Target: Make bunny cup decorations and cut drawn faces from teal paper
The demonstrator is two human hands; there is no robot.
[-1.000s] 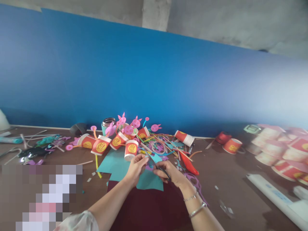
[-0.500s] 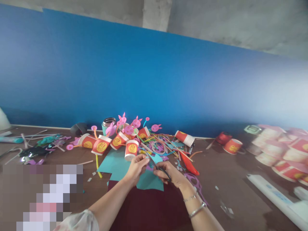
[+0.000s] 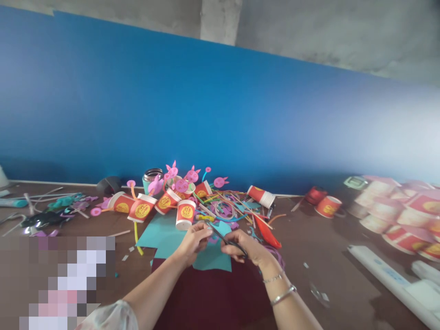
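My left hand (image 3: pixel 195 239) is closed in a pinch on a small piece of light teal paper (image 3: pixel 225 228), whose far part shows beyond the scissors. In my right hand (image 3: pixel 245 246) is a pair of dark-handled scissors (image 3: pixel 220 237), the blades pointing up and left at the paper, close to my left fingertips. How far apart the blades stand is too small to tell. Below both hands lie larger teal sheets (image 3: pixel 168 243) on a dark maroon surface (image 3: pixel 213 298). Just past my left hand stands a red and white paper cup (image 3: pixel 186 214).
Several paper cups with pink animal cutouts (image 3: pixel 181 185) crowd the back, beside an open flask (image 3: pixel 152 179). Loose coloured strips (image 3: pixel 223 206) and a red pointed piece (image 3: pixel 268 233) lie behind my hands. At right are stacked cups (image 3: pixel 388 206) and a white power strip (image 3: pixel 378 270).
The view has shifted slightly, so the table things sit a little further left. My right hand and the scissors have turned slightly; both hands keep their hold.
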